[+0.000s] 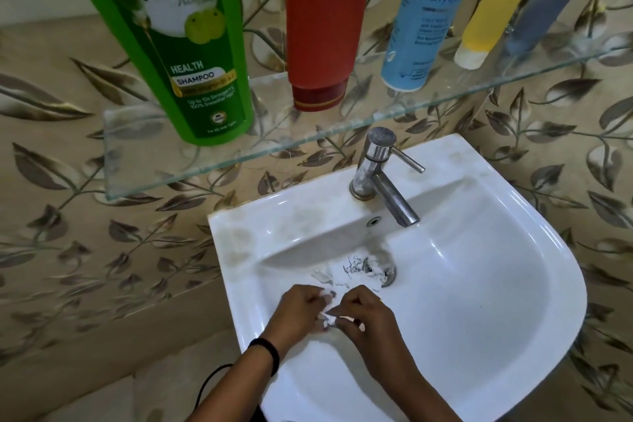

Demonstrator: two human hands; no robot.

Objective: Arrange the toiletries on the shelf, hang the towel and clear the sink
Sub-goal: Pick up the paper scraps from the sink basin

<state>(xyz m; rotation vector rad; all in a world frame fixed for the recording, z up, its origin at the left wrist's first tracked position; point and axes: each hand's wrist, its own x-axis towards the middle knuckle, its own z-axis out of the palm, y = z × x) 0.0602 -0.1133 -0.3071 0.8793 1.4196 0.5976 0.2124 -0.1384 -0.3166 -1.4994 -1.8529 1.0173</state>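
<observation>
Both hands are inside the white sink (479, 284), near its front. My left hand (298, 313) and my right hand (363, 315) pinch small white paper scraps (327, 317) between their fingertips. More torn scraps (352, 269) lie around the drain (385, 271). On the glass shelf (164, 168) stand a green shampoo bottle (185, 44), a red bottle (323, 27), a blue bottle (424, 17), a yellow tube (493, 10) and a grey tube (548, 3). No towel is in view.
A chrome tap (380, 175) with a side lever rises at the back of the sink, its spout over the basin. Leaf-patterned tiles (85, 250) cover the wall around. The shelf's front edge overhangs the tap.
</observation>
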